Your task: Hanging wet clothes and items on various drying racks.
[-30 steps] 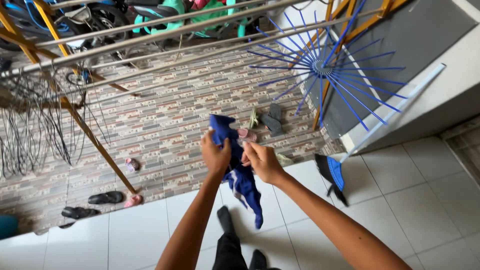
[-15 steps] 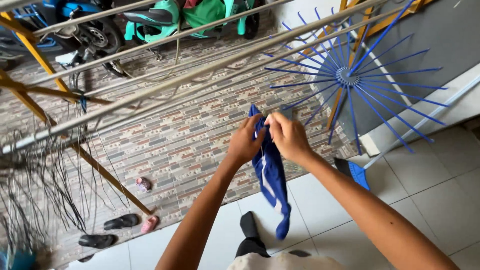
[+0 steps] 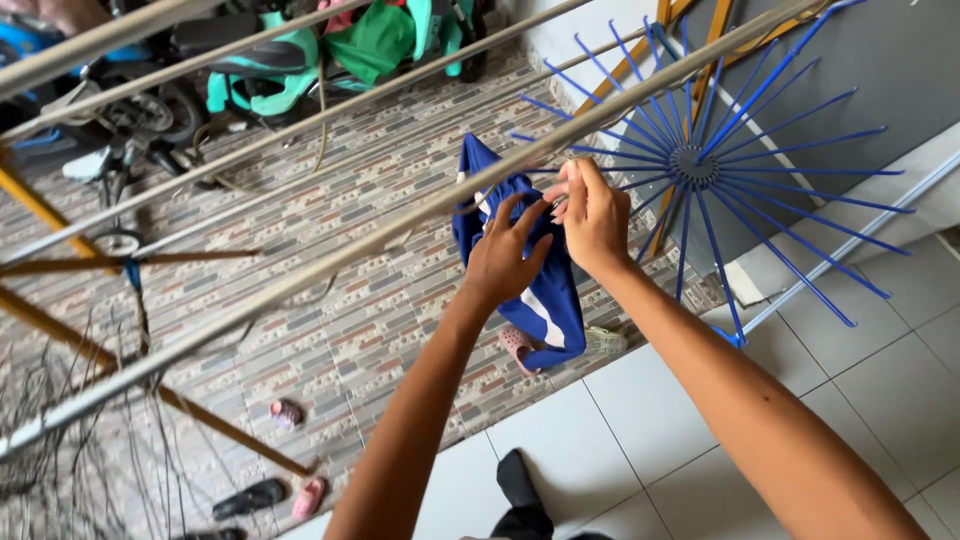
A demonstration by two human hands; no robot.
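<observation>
Both hands up at the long grey metal drying rail (image 3: 300,280). Left hand (image 3: 507,255) and right hand (image 3: 592,215) pinch the top of a blue fabric garment with white stripe (image 3: 545,300), fingers closed on cloth. Garment's long axis is vertical, hanging down just behind the rail, over the patterned brick-tile floor (image 3: 380,190).

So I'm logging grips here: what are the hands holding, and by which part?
Both the left hand and right hand hold a blue garment by its upper edge, at the metal rail.
</observation>
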